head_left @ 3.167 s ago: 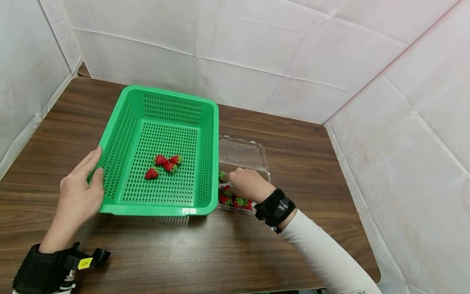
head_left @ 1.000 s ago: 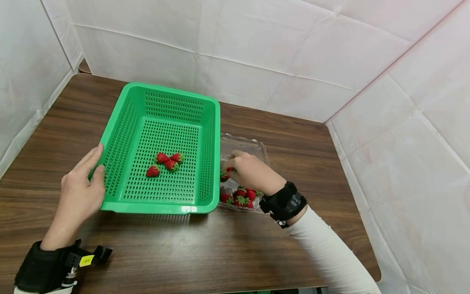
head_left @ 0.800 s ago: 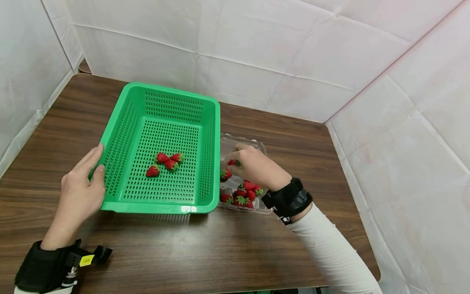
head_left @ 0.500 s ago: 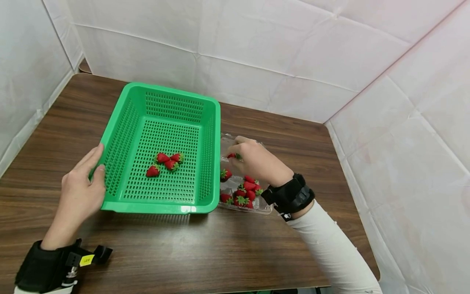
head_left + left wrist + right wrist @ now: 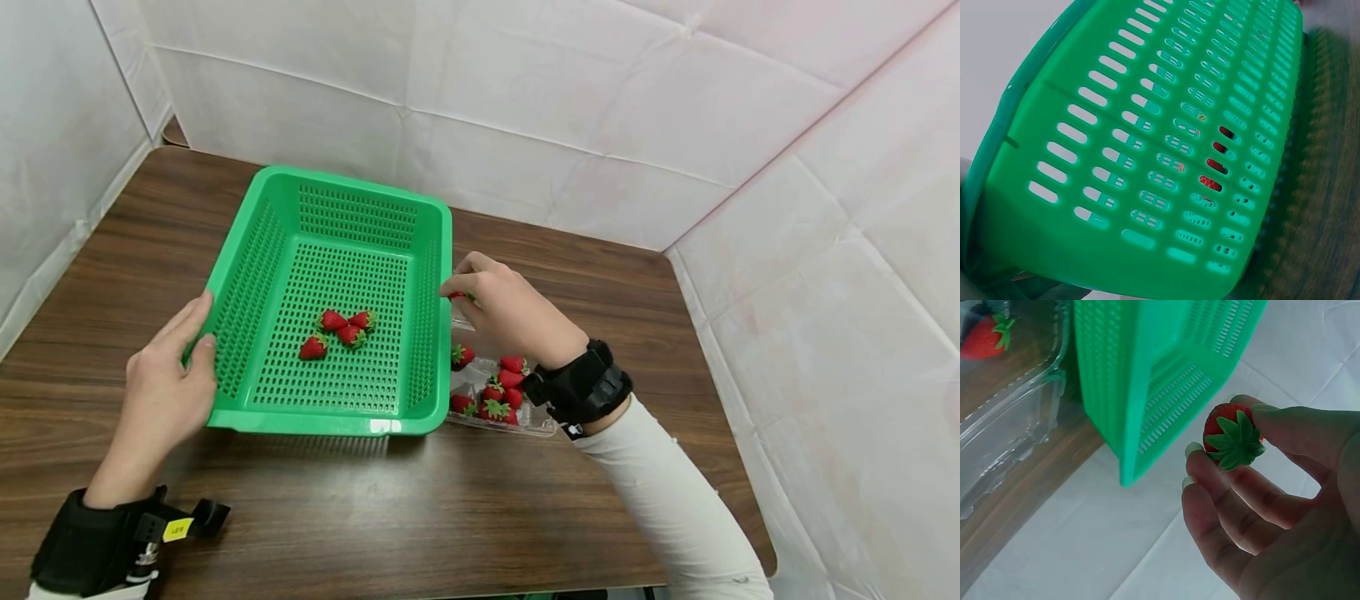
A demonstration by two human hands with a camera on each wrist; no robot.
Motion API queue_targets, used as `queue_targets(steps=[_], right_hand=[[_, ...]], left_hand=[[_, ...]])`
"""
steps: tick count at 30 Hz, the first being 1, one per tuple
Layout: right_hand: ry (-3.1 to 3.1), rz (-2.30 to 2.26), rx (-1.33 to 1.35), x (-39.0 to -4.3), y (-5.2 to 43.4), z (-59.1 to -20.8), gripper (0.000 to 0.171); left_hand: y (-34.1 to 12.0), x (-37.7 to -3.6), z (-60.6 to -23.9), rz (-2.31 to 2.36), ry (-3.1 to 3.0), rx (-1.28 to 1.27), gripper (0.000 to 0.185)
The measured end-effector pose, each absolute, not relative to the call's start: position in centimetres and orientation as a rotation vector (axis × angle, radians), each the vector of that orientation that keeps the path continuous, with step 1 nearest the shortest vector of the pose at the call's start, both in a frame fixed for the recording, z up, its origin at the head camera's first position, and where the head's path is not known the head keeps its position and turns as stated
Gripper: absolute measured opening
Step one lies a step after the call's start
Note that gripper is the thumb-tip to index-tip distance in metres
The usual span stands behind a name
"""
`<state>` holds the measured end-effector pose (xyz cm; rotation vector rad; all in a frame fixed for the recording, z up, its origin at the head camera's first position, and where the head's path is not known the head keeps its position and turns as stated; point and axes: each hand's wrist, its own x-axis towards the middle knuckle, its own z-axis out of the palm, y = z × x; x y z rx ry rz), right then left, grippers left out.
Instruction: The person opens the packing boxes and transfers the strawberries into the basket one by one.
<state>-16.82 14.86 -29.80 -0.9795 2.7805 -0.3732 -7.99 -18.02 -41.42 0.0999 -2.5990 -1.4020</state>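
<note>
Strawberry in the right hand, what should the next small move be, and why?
Probably carry the strawberry over the rim of the green basket and lower it inside: the right hand pinches it beside that rim, four strawberries lie within, and the left hand holds the basket.

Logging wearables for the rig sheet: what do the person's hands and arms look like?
Left hand and right hand ungloved. Black left wrist strap with yellow label, lettering illegible; black right wrist strap. White right sleeve; only a sliver of white left sleeve shows.
</note>
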Motion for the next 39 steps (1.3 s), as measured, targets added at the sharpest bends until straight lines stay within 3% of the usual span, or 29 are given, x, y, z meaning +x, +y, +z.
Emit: queue_targets(steps=[17,26,39], right_hand=[[2.741,-0.273,-1.024,-17.5,10.9,-29.6,0.027],[2.687,-0.145,-1.037,-18.2,9.1,-30.1,0.039],[2.638,-0.124,-1.034,-18.9,7.5,-30.8,0.034]], left_hand=[[-18.0,-7.9,-41.4,-1.405,-2.602,0.121,0.048],[-18.0,-8.0,-41.3,-1.408,-2.599,0.123,0.048],[-18.0,-8.0,-41.3,-1.408,-2.596,0.115,0.048]])
